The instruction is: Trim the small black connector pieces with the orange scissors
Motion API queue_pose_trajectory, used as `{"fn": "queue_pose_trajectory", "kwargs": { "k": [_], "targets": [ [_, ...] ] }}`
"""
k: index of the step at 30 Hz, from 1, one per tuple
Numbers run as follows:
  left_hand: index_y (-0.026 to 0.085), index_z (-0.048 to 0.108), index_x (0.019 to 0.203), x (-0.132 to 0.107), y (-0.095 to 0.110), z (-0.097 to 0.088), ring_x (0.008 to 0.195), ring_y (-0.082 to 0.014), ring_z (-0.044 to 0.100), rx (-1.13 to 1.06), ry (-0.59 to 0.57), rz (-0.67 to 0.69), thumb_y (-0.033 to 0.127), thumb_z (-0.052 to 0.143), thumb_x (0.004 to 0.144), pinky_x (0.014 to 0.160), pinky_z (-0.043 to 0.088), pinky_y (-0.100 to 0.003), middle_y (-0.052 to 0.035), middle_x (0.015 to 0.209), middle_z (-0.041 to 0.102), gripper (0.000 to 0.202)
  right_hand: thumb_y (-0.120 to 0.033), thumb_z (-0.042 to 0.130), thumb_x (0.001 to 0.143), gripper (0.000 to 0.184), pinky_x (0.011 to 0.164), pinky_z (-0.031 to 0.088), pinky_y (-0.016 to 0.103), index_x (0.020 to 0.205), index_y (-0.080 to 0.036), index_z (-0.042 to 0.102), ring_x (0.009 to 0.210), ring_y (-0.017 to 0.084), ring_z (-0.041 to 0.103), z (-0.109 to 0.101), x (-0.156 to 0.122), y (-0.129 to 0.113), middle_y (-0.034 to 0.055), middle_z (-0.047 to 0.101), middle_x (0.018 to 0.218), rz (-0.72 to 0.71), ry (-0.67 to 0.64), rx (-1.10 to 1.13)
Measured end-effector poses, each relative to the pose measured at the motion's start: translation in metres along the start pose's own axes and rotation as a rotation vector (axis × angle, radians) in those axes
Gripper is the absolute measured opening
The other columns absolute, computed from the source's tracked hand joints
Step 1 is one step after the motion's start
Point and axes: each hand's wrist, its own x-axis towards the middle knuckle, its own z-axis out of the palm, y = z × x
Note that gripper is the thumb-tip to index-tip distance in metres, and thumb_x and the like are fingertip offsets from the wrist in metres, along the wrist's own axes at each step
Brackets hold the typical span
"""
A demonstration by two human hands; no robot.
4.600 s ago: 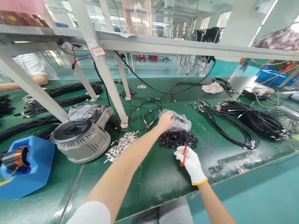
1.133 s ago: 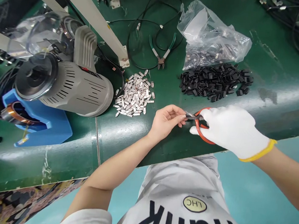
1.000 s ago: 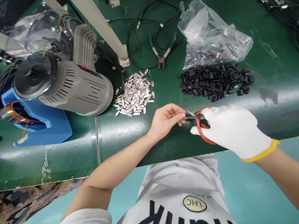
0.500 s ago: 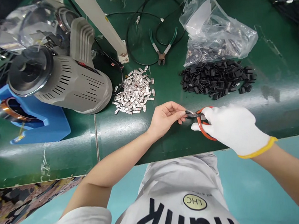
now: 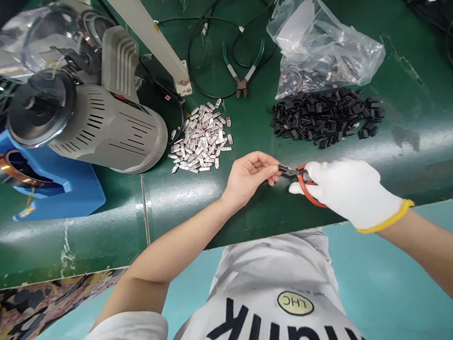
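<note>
My bare left hand (image 5: 248,176) is pinched shut on a small dark part that I cannot make out, held at the tips of orange-handled scissors (image 5: 304,181). My right hand (image 5: 348,191), in a white glove with a yellow cuff, grips the scissor handles. Both hands hover just above the green bench (image 5: 192,199) near its front edge. Behind them lie a pile of small black parts (image 5: 326,117) and a pile of small silver metal pieces (image 5: 201,140). The blades are mostly hidden between my fingers.
A clear plastic bag (image 5: 320,46) holding more parts lies behind the black pile. Green-handled pliers (image 5: 240,76) rest among black cables. A grey tape dispenser machine (image 5: 96,121) and a blue holder (image 5: 50,191) with amber tape stand at the left. A white frame leg (image 5: 159,37) crosses the bench.
Since several seconds ago my left hand left the bag and came to the scissors near the bench edge. Over the last second both hands have stayed together, shifting only slightly.
</note>
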Motion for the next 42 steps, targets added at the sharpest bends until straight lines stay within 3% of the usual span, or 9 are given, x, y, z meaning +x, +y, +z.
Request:
{"fn": "queue_pose_trajectory", "kwargs": {
  "k": [10,16,26,42],
  "targets": [
    [0.012,0.071,0.097,-0.005,0.001,0.005,0.065,-0.0159,0.073,-0.002,-0.059,-0.038,0.040,0.083,0.081,0.058,0.059,-0.028,-0.0081,0.080,0.078,0.034,-0.056,0.039,0.099,0.048,0.062,0.011,0.033,0.101,-0.018,0.069,0.056,0.021,0.053,0.006,-0.002,-0.006,0.0086,0.064,0.065,0.073,0.040,0.036],
    [0.013,0.071,0.096,-0.006,-0.004,0.006,0.063,-0.0166,0.073,0.050,-0.107,0.000,0.045,0.082,0.082,0.056,0.060,-0.029,-0.0065,0.077,0.076,0.037,-0.070,0.043,0.092,0.058,0.063,0.010,0.033,0.092,-0.018,0.068,0.058,0.020,0.054,-0.004,-0.001,-0.005,0.0078,0.063,0.064,0.045,0.016,0.043],
    [0.014,0.070,0.094,-0.009,-0.005,0.007,0.062,-0.0151,0.072,0.094,-0.147,0.024,0.046,0.078,0.085,0.061,0.061,-0.029,-0.0053,0.076,0.077,0.034,-0.074,0.036,0.093,0.064,0.064,0.010,0.033,0.084,-0.017,0.063,0.062,0.024,0.059,-0.012,0.003,-0.011,0.0104,0.064,0.066,0.038,-0.010,0.026],
    [0.013,0.064,0.091,-0.013,-0.008,0.006,0.060,-0.0150,0.072,0.099,-0.129,0.054,0.044,0.076,0.088,0.058,0.061,-0.028,-0.0050,0.075,0.076,0.033,-0.067,0.032,0.100,0.064,0.061,0.020,0.033,0.083,-0.016,0.066,0.068,0.029,0.064,-0.015,0.007,-0.011,0.0120,0.061,0.062,-0.001,-0.177,0.011]
  ]
}}
